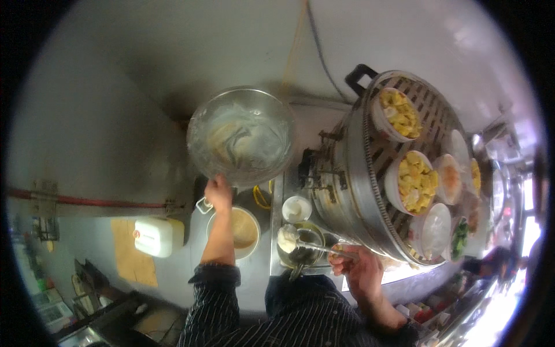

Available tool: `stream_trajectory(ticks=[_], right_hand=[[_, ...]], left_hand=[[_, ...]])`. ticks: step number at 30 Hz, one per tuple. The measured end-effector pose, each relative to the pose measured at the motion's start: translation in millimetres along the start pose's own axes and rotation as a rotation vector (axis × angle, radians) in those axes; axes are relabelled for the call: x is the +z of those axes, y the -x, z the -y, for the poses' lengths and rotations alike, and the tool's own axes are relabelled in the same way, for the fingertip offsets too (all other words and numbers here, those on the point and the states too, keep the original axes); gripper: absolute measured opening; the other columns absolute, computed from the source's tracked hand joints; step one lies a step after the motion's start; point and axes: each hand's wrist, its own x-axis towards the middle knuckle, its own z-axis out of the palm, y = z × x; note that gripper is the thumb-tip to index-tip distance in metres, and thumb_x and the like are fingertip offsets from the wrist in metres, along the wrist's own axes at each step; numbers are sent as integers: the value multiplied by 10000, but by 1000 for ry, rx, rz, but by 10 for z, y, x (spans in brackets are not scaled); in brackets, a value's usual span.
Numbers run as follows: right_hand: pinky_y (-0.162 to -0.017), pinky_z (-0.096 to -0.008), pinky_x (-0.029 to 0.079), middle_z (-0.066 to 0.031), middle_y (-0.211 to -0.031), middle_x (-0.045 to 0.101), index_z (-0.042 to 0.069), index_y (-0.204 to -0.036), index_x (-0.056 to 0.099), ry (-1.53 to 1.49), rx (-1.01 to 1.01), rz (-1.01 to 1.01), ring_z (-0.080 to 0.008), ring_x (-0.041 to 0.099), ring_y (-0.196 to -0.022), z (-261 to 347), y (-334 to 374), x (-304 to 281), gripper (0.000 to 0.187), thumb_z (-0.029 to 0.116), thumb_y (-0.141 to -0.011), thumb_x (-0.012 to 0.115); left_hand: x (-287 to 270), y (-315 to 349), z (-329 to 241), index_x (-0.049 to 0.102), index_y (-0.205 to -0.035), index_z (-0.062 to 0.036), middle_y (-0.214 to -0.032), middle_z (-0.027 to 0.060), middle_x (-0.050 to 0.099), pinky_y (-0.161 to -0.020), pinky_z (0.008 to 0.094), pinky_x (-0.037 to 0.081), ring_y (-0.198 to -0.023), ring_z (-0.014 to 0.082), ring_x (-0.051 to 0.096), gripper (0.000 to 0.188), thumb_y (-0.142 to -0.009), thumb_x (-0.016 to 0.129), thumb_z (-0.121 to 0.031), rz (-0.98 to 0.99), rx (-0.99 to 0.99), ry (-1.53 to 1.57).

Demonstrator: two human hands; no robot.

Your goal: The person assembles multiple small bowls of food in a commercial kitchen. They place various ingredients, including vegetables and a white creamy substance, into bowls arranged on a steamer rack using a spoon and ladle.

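At the left, my left hand [218,194] grips the near rim of a large round metal mixing bowl [199,139]. A pale, wet batter-like smear coats the inside of that bowl, which is tipped toward me. My right hand [361,269] is closed around the handle of a long metal spoon [321,248]. Its head, pointing left, carries a white lump [287,238] of something soft. Under the spoon stands an open greenish container [315,231], and just beyond it is a small white bowl [296,208]. Beside my left forearm sits a pot [258,243] of tan liquid.
A wide, stacked metal steamer [358,191] fills the right, its black handle [359,78] sticking out at the back. Bowls of yellow chunks [416,182] and other foods stand on its slatted rack. Leftward are a white jug [155,238] and a cardboard sheet [130,254].
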Motion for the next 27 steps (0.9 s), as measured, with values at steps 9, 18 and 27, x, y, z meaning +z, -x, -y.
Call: stream_trajectory(ticks=[9,18,27], right_hand=[[-694,-426,553,-283,-905,673,-87,-1102,585,-108,-189,-79,-362,669,-727,220,360,-203,439,304,-1002,412],[-721,-425,563,-307,-907,667,-98,-1090,581,-54,-217,-103,-370,678,-752,326,480,-280,510,360,-1030,366],[-802,-457,552,-314,-993,664,-111,-1173,546,-185,-209,6,-379,675,-834,400,543,-383,458,284,-994,398]], left_hand=[[2101,-186,158,657,-759,76,-738,280,651,-655,537,457,-680,464,611,467,-918,550,-350,73,58,-21],[2793,-205,608,696,-845,47,-760,225,681,-659,479,496,-680,403,643,535,-955,569,-462,262,71,-261],[2090,-40,432,593,-1006,-58,-929,81,635,-580,266,440,-744,161,591,360,-969,612,-415,929,-628,381]])
